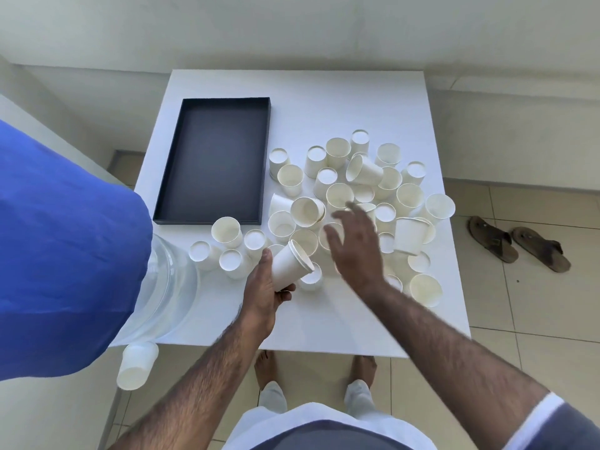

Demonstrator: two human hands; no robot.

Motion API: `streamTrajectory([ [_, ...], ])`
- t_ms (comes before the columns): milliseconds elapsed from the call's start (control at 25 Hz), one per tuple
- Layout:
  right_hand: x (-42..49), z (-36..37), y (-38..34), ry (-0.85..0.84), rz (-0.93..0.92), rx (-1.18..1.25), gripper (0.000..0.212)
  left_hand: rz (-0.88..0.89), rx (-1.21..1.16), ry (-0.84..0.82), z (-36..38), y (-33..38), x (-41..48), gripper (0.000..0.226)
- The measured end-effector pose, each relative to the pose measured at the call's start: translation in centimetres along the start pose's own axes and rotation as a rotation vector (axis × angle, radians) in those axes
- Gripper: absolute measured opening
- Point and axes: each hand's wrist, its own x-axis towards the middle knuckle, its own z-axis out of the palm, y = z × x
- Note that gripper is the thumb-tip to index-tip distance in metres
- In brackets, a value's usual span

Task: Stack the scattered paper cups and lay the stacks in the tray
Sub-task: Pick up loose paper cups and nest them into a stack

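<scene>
Several white paper cups (339,154) lie scattered over the right half of the white table (324,102), some upright, some upside down, some on their sides. My left hand (263,287) grips a short stack of nested cups (289,264), tilted with the rims pointing up and right. My right hand (355,245) hovers with spread fingers over the cups in the middle of the pile, holding nothing. The black tray (168,209) lies at the table's left with nothing in it.
A clear plastic container (172,287) and a blue object (65,248) sit at the table's left front corner. One paper cup (136,365) lies on its side on a lower surface at the left. Sandals (516,241) are on the tiled floor at the right.
</scene>
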Motion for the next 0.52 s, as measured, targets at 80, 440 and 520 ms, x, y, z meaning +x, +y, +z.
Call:
streamTrajectory([
  [80, 3.5, -0.6, 3.4, -0.042, 0.053, -0.359, 0.041, -0.012, 0.0, 0.006, -0.2, 0.2, -0.2, 0.047],
  [440, 5.2, -3.2, 4.4, -0.143, 0.185, -0.185, 0.013, -0.035, -0.034, 0.007, -0.3, 0.2, -0.4, 0.048],
  [520, 3.5, -4.3, 1.7, -0.045, 0.15, 0.065, 0.017, -0.033, -0.043, 0.001, 0.1, 0.4, -0.5, 0.045],
])
